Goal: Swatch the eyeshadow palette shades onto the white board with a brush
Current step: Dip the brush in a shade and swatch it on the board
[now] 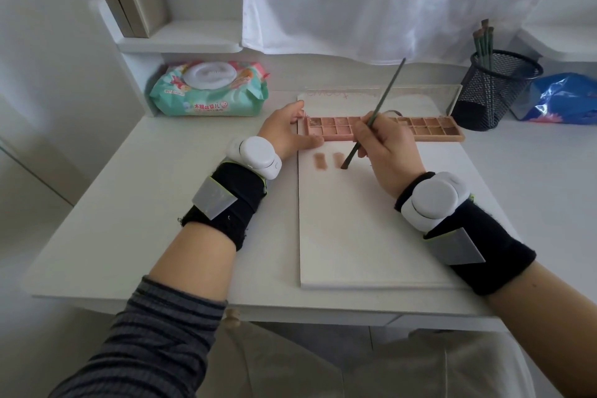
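Observation:
A long pink eyeshadow palette [426, 129] lies open across the far part of the white board [361, 236], its clear lid standing up behind it. My left hand [287, 131] grips the palette's left end, thumb at the back and fingers along the front edge. My right hand [387, 152] holds a thin dark-green brush [381, 107], tilted with the handle pointing up and away. Its bristle tip touches the board just right of two brownish swatches [329, 161] below the palette.
A pack of wet wipes [210, 90] lies at the back left of the white desk [145, 203]. A black mesh cup [497, 87] with more brushes stands at the back right, a blue bag [565, 100] beside it. A white curtain hangs behind.

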